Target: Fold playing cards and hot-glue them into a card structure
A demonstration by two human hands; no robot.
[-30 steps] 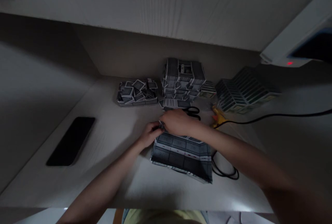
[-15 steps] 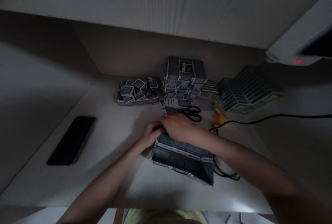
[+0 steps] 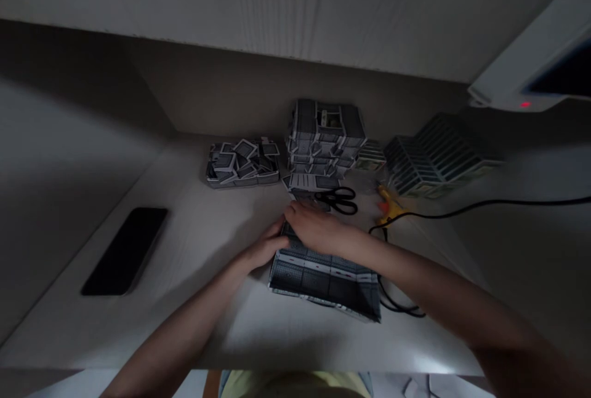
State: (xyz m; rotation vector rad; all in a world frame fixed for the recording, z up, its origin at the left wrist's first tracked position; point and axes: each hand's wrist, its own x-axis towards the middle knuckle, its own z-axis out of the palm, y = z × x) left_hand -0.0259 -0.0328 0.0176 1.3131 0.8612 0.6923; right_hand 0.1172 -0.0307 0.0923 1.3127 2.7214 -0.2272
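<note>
While the left hand (image 3: 264,250) is grasping the grey box (image 3: 325,281) at its corner, seemingly steadying it, the right hand (image 3: 318,230) is bearing there, its fingers' grip hidden.

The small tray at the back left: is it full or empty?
Full: the tray is heaped with grey, white-edged pieces, some sticking up above its rim.

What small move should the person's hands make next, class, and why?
Probably a light press at the far left corner of the open box: the right hand is bent over that corner, and the left hand grips the wall beside it. The fingers hide the corner itself, so whether anything there is loose cannot be told.
</note>
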